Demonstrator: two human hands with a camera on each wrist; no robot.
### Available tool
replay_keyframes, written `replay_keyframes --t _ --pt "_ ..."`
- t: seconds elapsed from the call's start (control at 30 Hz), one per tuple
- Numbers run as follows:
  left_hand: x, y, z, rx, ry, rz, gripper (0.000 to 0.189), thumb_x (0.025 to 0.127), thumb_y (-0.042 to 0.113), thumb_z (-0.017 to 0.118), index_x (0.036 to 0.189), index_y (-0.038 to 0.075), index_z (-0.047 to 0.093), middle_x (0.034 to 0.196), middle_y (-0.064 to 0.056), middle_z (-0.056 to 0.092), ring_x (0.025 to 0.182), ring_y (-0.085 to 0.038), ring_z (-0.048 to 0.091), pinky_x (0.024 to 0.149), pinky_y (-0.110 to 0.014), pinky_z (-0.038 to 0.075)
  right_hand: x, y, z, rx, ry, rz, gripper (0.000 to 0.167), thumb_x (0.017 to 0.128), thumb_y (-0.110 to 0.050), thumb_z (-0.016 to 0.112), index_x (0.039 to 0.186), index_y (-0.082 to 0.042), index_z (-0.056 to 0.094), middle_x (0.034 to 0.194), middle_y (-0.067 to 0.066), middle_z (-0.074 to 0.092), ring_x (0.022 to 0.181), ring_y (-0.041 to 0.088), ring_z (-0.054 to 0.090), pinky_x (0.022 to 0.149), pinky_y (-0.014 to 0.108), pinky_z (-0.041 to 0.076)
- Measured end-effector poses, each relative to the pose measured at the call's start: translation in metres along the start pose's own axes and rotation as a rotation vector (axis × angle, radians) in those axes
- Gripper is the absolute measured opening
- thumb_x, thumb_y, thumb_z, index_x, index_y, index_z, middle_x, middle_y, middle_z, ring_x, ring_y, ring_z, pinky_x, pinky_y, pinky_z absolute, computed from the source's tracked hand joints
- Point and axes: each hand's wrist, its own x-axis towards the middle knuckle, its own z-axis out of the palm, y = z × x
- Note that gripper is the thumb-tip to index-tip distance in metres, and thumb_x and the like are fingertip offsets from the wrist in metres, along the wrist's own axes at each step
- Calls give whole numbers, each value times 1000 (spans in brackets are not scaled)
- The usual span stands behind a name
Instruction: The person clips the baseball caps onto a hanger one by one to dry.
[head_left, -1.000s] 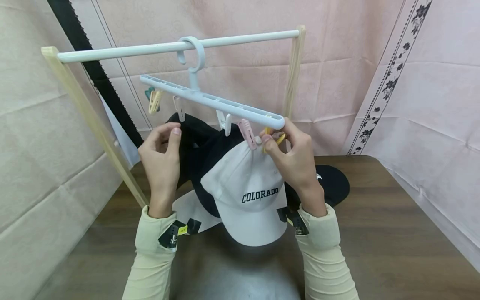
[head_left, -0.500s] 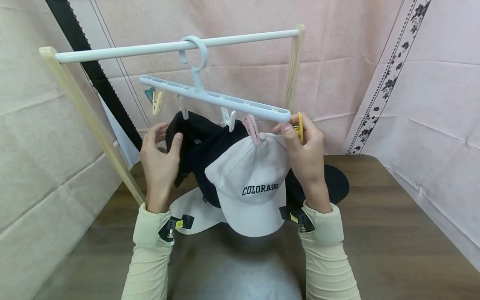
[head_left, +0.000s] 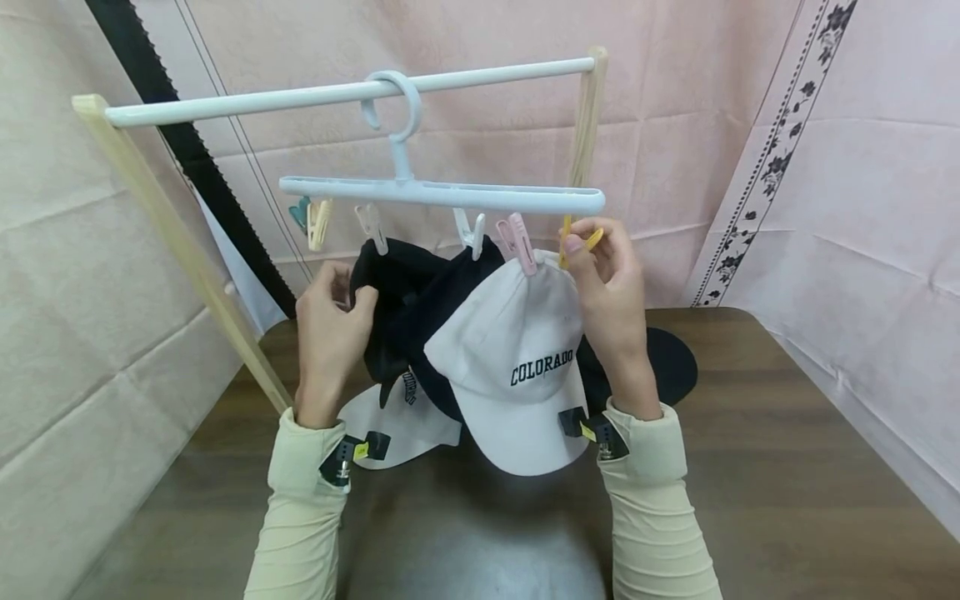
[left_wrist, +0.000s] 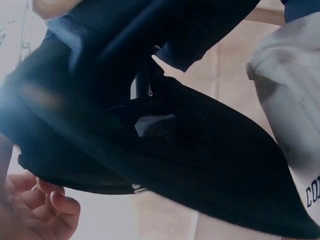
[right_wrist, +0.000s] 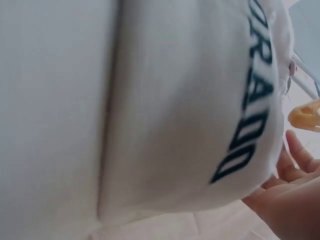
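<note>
A white cap (head_left: 510, 350) lettered COLORADO hangs from a pink clothespin (head_left: 517, 243) on the pale-blue hanger (head_left: 450, 195). A white clothespin (head_left: 471, 233) meets the dark navy cap (head_left: 450, 308) behind it, and a pale clothespin (head_left: 372, 228) meets the black cap (head_left: 390, 275) at left. My left hand (head_left: 333, 325) pinches the black cap's edge, thumb in front; its fingers curl beside the cloth in the left wrist view. My right hand (head_left: 611, 287) has thumb and fingers around the yellow clothespin (head_left: 595, 239), close to the white cap's top.
The hanger hooks over a white rod (head_left: 262, 101) between wooden posts (head_left: 187, 258). Teal (head_left: 299, 213) and cream clothespins (head_left: 318, 225) hang at its left end. On the brown table (head_left: 750, 467) lie another white cap (head_left: 397, 429) and, at right, a black one (head_left: 672, 367).
The hanger's right end has risen, bringing it level. My right hand has moved right and up. The left hand has come closer round the black cap, and the caps have swung right.
</note>
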Motion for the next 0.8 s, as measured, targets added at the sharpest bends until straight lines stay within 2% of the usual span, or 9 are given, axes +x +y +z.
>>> replay_keyframes --t 0.13,0.3,0.47,0.53,0.7,0.8 --pt "-3 4 0 2 -31 27 8 96 12 57 98 5 61 79 -9 55 69 -23 48 63 -31 37 -1 -1 1 -53 -7 37 46 100 -35 72 132 -8 54 132 10 53 124 28 58 107 47 50" --pt "-5 11 2 27 -57 59 5 97 12 58 95 7 57 70 -9 47 59 -24 43 55 -31 34 -2 -15 4 -275 -4 109 61 98 -37 76 137 -1 46 137 16 44 129 29 50 106 51 49" --pt "-7 18 5 60 -91 84 6 97 13 59 95 8 56 68 -7 47 57 -23 43 53 -30 34 -8 -37 4 -541 -79 291 62 101 -46 71 127 2 42 129 19 44 120 35 47 102 49 44" --pt "-8 21 5 73 -110 86 7 96 13 60 93 9 54 67 -6 45 56 -23 42 53 -30 34 -11 -44 5 -609 -134 352 60 102 -48 68 124 2 43 126 19 45 116 35 48 102 48 43" --pt "-12 31 7 89 -165 79 10 93 15 59 91 12 51 62 -3 39 52 -21 37 52 -32 32 -12 -47 11 -661 -293 401 60 104 -49 65 134 -1 45 136 18 48 117 34 50 103 51 45" --pt "-16 36 9 97 -193 84 10 93 16 58 91 12 49 60 -1 37 49 -20 35 50 -32 31 -11 -35 18 -657 -330 392 60 104 -44 67 141 -5 42 144 17 47 122 34 51 105 52 46"
